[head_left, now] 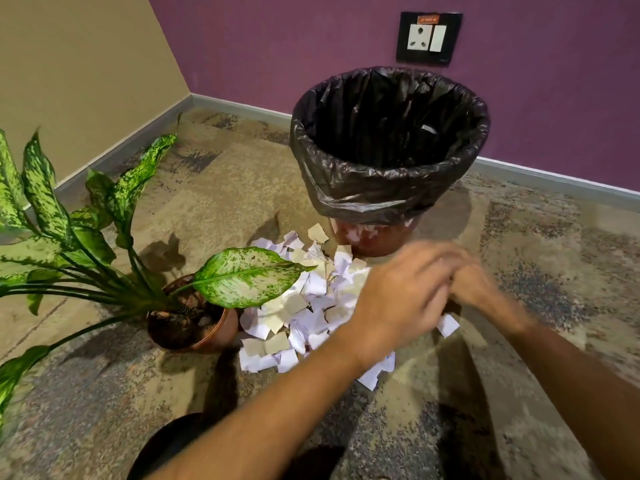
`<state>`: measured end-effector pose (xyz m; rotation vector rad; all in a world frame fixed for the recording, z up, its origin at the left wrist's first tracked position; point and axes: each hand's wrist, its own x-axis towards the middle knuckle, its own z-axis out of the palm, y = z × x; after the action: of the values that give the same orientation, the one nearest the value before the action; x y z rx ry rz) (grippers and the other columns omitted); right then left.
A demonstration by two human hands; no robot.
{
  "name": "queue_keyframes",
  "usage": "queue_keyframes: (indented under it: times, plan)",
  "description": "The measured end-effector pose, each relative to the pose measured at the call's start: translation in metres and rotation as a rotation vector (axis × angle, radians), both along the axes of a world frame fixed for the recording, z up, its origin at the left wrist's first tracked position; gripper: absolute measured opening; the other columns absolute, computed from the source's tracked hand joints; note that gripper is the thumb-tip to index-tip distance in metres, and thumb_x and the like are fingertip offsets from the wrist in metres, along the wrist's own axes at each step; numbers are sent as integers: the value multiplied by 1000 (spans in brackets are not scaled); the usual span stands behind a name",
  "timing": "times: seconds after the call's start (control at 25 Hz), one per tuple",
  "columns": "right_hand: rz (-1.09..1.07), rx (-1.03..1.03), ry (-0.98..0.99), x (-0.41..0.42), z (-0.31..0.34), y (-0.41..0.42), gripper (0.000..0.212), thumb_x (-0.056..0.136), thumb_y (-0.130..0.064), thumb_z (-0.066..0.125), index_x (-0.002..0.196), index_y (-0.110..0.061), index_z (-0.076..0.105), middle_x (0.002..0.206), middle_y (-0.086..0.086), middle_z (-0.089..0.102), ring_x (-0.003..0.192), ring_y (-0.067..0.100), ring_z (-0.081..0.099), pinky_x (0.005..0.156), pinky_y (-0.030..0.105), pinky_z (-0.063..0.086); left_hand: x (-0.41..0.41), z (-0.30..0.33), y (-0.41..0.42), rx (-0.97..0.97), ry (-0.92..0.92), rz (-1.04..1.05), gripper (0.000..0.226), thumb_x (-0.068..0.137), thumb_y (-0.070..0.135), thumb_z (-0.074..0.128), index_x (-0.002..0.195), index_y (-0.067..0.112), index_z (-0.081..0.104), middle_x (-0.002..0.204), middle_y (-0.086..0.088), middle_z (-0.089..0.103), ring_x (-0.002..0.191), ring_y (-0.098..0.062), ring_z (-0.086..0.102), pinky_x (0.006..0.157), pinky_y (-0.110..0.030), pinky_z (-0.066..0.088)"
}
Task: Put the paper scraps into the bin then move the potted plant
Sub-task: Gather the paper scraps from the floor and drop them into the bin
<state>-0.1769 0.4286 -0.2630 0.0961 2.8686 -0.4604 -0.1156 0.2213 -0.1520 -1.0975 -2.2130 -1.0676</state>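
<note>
The paper scraps are heaped on the carpet just before the bin, between it and the potted plant. Both hands, left hand and right hand, are brought together over the heap, apparently for gathering; each grip is blurred and cannot be told.

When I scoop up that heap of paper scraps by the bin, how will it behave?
The paper scraps look like small, loose, torn pieces, so they are probably very light and floppy. A handful will likely shed bits, so cup both hands. The bin stands close behind, so the carry is short.
</note>
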Motion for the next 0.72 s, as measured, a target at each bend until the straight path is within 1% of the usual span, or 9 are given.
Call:
queue_keyframes:
  times: [0.08,0.12,0.24,0.32,0.44,0.48,0.52,0.6,0.72]
  plan:
    - [-1,79,-96,-2,-13,-2,68,85,-53,53,145,-27,33,157,12,16,141,34,19,112,45,25,12,-43,-14,-277,-97,9,32,89,17,55,118,8,62,123,-9,62,117,-25,52,95,-38,47]
    - [0,113,-133,-3,-20,-2,70,85,-58,54,146,-33,29,159,7,7,144,33,12,113,47,22,13,-60,-22,-438,-203,33,39,90,25,55,126,11,56,132,-9,56,125,-27,46,99,-42,44]
    - [32,128,-234,2,-29,-3,76,83,-70,45,147,-36,23,160,0,1,145,31,5,115,51,16,10,-85,-50,-875,-611,131,79,87,48,61,149,22,19,159,-5,14,146,-31,8,112,-61,22]
    - [70,132,-227,17,-35,-1,82,80,-75,41,148,-33,21,160,-2,4,146,26,8,116,50,19,7,-92,-64,-984,-733,177,99,81,55,65,151,28,1,161,0,-6,147,-32,-8,111,-66,14]
    - [115,90,-238,44,-29,5,110,59,-94,30,147,-30,23,159,-5,12,145,22,12,115,41,24,7,-99,-77,-1040,-788,206,118,73,59,71,150,29,-12,159,0,-18,145,-38,-15,107,-69,15]
    - [124,97,-254,53,-25,6,113,56,-95,36,147,-30,22,158,-6,14,143,22,15,113,38,26,8,-102,-79,-1068,-798,206,122,71,59,73,149,29,-15,159,-1,-21,144,-40,-16,106,-70,16]
    - [136,132,-255,61,-24,5,110,58,-88,49,147,-30,20,157,-5,17,141,21,21,110,36,30,9,-105,-80,-1095,-801,202,125,69,58,75,149,28,-17,158,-2,-23,144,-41,-16,106,-71,16]
    - [146,236,-188,71,-29,-2,100,66,-64,70,146,-28,22,152,-4,26,131,21,39,99,33,43,11,-111,-78,-1152,-778,194,126,70,55,77,148,27,-19,157,-3,-27,144,-43,-13,106,-69,20]
    - [34,200,-125,64,-34,-13,86,68,-39,77,139,-23,32,137,2,37,110,27,57,83,34,48,12,-117,-77,-1148,-717,253,121,75,44,76,148,25,-19,155,-8,-29,144,-45,-1,103,-60,37]
